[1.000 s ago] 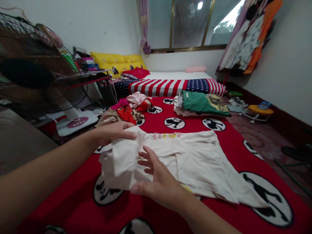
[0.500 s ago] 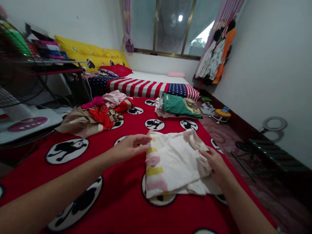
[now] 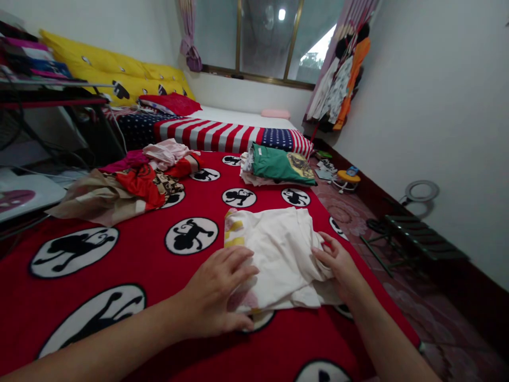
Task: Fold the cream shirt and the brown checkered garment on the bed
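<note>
White base unit with a magenta panel (image 3: 24, 195) sits at the far left edge of the view, partly cut off. Above it stands a dark shelf (image 3: 43, 84) carrying stacked coloured items, with long yellow pillows (image 3: 115, 74) behind. Next along, a loose pile of clothes (image 3: 131, 183) in red, pink and beige lies on the red blanket (image 3: 99, 297), which is printed with black figures in white circles.

Left hand (image 3: 217, 289): open, palm down, fingers spread, resting against the near left part of the cream garment (image 3: 278, 254) with no grip visible. That garment lies folded into a rough rectangle at the near end of the blanket, between both hands, with yellow and pink bands showing along its left edge. Right hand (image 3: 338, 265): partly open, fingers curved against the garment's right fold (any pinch on the cloth cannot be confirmed from this view).

Beyond the garment lies a folded green shirt (image 3: 280, 165) on other pale clothing, in front of striped and starred bedding (image 3: 222, 137). Further right, on the patterned floor (image 3: 350, 223), are a small yellow stool (image 3: 349, 179) and a black folding rack (image 3: 417, 239). Clothes (image 3: 342, 85) hang at the window's right side.
</note>
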A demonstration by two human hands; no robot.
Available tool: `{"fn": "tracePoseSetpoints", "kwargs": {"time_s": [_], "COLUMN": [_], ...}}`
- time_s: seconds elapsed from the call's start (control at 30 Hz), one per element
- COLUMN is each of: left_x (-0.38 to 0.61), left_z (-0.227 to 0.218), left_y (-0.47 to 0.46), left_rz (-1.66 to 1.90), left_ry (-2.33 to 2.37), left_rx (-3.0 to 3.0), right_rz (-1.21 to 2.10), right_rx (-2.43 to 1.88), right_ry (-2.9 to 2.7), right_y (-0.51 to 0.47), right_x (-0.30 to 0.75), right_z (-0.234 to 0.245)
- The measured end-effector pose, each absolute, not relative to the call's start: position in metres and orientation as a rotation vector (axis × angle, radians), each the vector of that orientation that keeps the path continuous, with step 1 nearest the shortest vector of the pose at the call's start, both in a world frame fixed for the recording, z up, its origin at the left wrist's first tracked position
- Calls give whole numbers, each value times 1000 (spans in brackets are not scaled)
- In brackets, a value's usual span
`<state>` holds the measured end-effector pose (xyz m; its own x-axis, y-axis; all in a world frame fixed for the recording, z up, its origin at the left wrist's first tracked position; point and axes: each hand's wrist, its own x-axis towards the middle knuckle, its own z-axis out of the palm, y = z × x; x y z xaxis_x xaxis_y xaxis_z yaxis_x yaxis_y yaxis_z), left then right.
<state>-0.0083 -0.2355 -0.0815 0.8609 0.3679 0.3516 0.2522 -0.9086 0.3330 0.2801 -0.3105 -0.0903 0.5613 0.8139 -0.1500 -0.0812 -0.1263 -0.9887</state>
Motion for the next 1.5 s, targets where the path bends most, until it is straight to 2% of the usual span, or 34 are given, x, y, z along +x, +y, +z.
{"fn": "tracePoseSetpoints", "kwargs": {"time_s": [0.13, 0.3, 0.43, 0.5, 0.57, 0.63, 0.67, 0.8, 0.87, 0.97, 1.17, 1.33, 1.5], "left_x": [-3, -5, -22, -28, -28, -24, -21, -5, 1, 5, 3, 3, 0], "left_z": [-89, -73, -50, -45, -45, -50, -54, -73, -82, -90, -94, -96, -107], "left_y": [-247, -246, -245, -244, -235, -215, -201, -135, -110, -95, -95, -89, -83], "left_rz": [614, 682, 481, 336, 302, 449, 562, 833, 764, 617, 641, 819, 890], "left_ry": [563, 646, 681, 682, 739, 863, 931, 995, 864, 655, 628, 664, 703], "left_rx": [2810, 2805, 2773, 2704, 2633, 2578, 2547, 2365, 2177, 1875, 1588, 1256, 1329], "right_rz": [829, 864, 810, 633, 264, -84, -155, 125, 228, 157, 231, 59, 286], "right_rx": [-1587, -1404, -1512, -1763, -1981, -2018, -1985, -1687, -1579, -1598, -1550, -1504, -1460], "right_ry": [-717, -673, -773, -975, -1205, -1361, -1424, -1775, -1975, -2154, -2268, -2264, -2147], "right_y": [-305, -300, -314, -322, -326, -326, -324, -317, -315, -317, -323, -320, -319], "right_x": [281, 272, 279, 292, 305, 306, 300, 236, 196, 154, 140, 134, 131], "right_z": [-89, -72, -76, -84, -87, -83, -79, -70, -75, -82, -77, -77, -73]}}
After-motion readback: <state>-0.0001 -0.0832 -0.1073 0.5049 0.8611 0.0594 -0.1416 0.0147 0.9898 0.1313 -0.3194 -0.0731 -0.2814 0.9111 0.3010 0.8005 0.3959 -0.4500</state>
